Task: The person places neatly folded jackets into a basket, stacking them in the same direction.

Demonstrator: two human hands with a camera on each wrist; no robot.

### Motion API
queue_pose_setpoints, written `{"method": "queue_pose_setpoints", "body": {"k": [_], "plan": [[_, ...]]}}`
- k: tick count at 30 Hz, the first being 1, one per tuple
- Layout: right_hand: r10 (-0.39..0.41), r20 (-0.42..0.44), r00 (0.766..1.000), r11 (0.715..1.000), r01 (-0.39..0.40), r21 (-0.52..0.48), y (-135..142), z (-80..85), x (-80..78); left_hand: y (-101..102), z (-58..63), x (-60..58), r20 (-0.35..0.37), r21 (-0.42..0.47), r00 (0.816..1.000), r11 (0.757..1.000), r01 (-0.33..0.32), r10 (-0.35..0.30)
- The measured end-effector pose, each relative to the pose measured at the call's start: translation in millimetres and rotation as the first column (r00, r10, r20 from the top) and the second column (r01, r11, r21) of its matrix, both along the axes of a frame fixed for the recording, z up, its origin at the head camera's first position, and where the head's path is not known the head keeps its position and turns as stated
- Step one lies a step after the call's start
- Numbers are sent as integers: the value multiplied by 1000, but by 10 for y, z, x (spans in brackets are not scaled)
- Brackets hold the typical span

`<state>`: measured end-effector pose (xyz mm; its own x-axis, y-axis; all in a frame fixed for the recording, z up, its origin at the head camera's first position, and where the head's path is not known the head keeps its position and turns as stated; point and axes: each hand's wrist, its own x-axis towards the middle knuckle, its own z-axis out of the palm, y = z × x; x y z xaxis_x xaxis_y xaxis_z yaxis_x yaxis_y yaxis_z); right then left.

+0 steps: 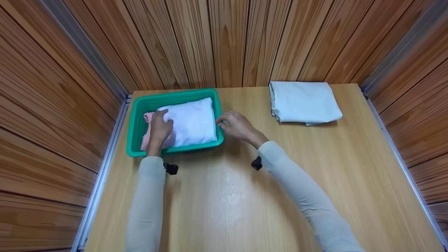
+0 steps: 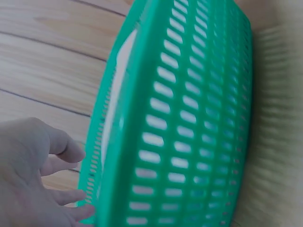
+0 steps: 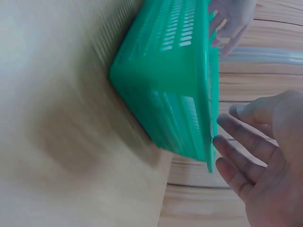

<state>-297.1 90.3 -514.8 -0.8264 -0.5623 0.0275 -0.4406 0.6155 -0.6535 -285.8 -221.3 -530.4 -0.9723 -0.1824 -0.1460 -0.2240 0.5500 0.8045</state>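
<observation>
A green plastic basket (image 1: 175, 150) with slotted walls holds a folded white cloth (image 1: 192, 120), and a pink cloth (image 1: 144, 141) shows along its left side. Over the left part of the white cloth is my left hand (image 1: 160, 127), its fingers loosely bent; whether the fingertips touch the cloth is hard to tell. My right hand (image 1: 238, 126) is at the basket's right rim, fingers slightly bent and spread. In the right wrist view, those fingertips (image 3: 221, 142) come close to the rim or touch it, gripping nothing. Seen from the left wrist, the basket wall (image 2: 184, 113) hides most of the cloths.
On the wooden table (image 1: 224, 203), a folded pale cloth (image 1: 304, 101) lies at the back right. Wood-panelled walls (image 1: 227, 42) enclose the back and both sides, with a metal rail (image 1: 101, 182) along the table's left edge.
</observation>
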Motion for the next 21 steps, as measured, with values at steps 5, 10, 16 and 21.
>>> {"method": "queue_pose_setpoints", "body": {"k": [5,10,16,21], "plan": [[-48,-12,999,998,47,-50,354,10,54,199,69,19,-128,45,992,999,16,-10],[-115,-46,992,991,111,-75,698,45,91,485,142,36,-254,113,967,992,51,-21],[-210,-63,976,976,205,-78,1093,51,119,850,185,60,-307,182,951,980,85,-25],[-287,-64,956,954,280,-103,1397,45,122,1145,215,59,-289,244,956,961,128,-54]]}}
